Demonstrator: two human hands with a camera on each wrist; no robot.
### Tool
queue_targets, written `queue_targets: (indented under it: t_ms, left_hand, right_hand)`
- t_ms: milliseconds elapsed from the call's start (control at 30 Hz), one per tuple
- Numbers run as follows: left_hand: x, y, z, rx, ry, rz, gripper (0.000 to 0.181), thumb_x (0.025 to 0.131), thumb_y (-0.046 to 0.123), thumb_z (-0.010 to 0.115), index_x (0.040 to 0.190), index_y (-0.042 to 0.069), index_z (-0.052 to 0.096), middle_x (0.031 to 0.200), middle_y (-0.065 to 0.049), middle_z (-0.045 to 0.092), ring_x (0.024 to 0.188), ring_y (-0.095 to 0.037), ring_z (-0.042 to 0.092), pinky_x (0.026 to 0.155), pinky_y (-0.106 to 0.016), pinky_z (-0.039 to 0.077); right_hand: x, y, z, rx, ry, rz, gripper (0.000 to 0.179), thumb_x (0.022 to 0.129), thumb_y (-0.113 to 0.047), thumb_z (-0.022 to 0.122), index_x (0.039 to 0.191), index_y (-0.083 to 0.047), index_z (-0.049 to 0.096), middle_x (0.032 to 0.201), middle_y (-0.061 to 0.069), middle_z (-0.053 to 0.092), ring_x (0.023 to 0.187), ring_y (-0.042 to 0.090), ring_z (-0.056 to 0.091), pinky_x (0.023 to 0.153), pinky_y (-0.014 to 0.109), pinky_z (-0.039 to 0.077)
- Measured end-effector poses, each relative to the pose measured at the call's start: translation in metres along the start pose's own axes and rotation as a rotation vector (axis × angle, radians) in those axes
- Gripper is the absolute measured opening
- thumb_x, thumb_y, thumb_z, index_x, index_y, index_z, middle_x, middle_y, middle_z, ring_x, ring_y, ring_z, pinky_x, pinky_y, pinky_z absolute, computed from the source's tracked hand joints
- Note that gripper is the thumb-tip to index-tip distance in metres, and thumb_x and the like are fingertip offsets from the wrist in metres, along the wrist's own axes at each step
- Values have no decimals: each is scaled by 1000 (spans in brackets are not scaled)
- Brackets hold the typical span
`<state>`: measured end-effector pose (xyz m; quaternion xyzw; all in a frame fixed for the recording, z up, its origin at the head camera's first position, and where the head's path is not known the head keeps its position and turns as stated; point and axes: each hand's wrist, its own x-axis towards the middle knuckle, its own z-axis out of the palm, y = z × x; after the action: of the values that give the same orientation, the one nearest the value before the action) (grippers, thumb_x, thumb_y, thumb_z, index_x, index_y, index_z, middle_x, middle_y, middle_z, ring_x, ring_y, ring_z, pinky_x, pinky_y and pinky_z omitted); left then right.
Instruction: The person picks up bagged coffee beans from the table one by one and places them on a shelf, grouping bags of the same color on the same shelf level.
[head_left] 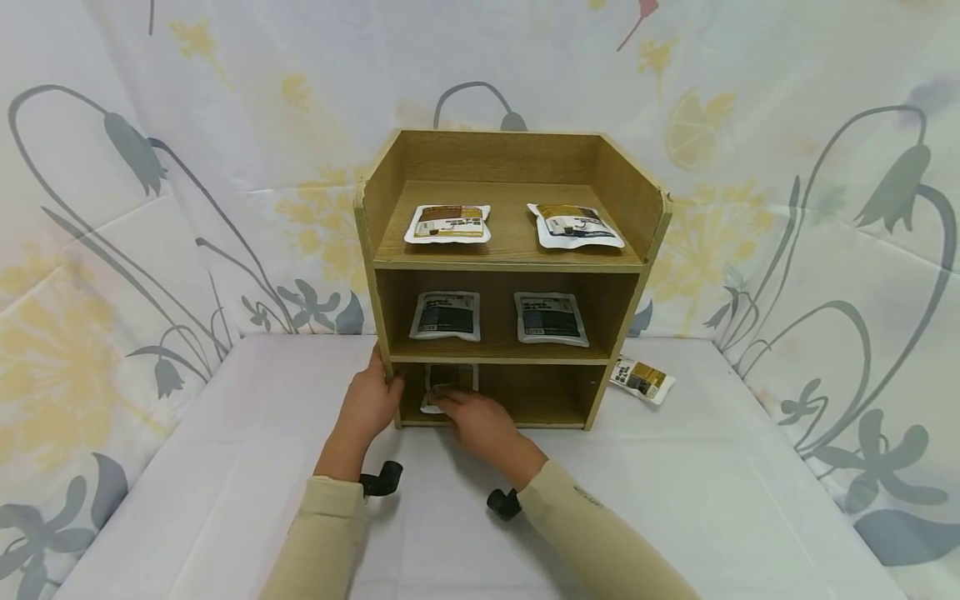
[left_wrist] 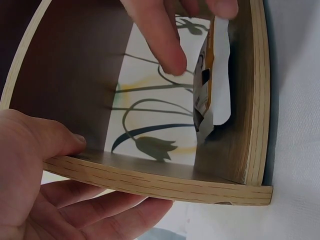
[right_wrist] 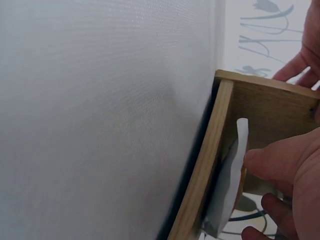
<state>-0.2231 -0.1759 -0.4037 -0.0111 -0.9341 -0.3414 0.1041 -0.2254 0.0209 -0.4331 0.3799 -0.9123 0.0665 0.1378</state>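
A small wooden shelf unit [head_left: 502, 361] with three levels stands on the table. My left hand [head_left: 370, 400] holds its left side panel [left_wrist: 150, 184], thumb on the inner face and fingers along the outside. In the lowest compartment lies a white-edged pouch [left_wrist: 221, 75] with a brown and orange label. My right hand [head_left: 480, 425] reaches in there; its thumb [right_wrist: 265, 162] touches the pouch's edge, while the other fingers are spread apart above it. Part of the pouch is hidden behind the right hand in the head view.
Two dark-labelled pouches, left [head_left: 446, 317] and right [head_left: 551, 318], lie on the middle shelf. Two yellow-brown pouches, left [head_left: 448, 225] and right [head_left: 574, 227], lie on top. Another pouch [head_left: 642, 381] sits on the white tablecloth [head_left: 712, 483], right of the unit. A patterned cloth hangs behind.
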Motion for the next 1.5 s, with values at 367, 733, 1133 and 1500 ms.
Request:
queue_targets:
  t_ms: [367, 733, 1133, 1500]
  left_hand:
    - [-2, -3, 0, 0, -7, -6, 64, 98, 19, 46, 151, -3, 17, 116, -35, 63, 95, -43, 68, 81, -53, 54]
    - [2, 1, -3, -5, 2, 9, 64, 98, 18, 46, 151, -4, 17, 117, -35, 62, 96, -43, 68, 80, -53, 53]
    - [0, 1, -1, -30, -5, -1, 63, 99, 20, 45, 152, -1, 18, 122, -33, 61, 102, -42, 66, 83, -53, 53]
    - [0, -1, -3, -39, -29, -9, 63, 100, 21, 44, 153, 1, 15, 126, -32, 59, 105, -43, 66, 85, -53, 53]
  right_hand:
    - [-20, 9, -9, 65, 77, -38, 40, 87, -4, 65, 126, -11, 64, 129, 7, 63, 119, 24, 60, 96, 37, 51]
    - [-45, 24, -25, 87, 124, -11, 41, 86, -3, 66, 126, -13, 64, 130, 9, 62, 121, 26, 59, 97, 39, 51]
    - [-76, 39, -35, 122, 121, -4, 38, 86, -6, 70, 123, -13, 66, 133, 11, 60, 128, 31, 54, 100, 44, 49]
    - [-98, 55, -41, 91, 154, 13, 33, 85, -7, 70, 117, -16, 68, 126, 7, 64, 122, 26, 59, 97, 40, 51]
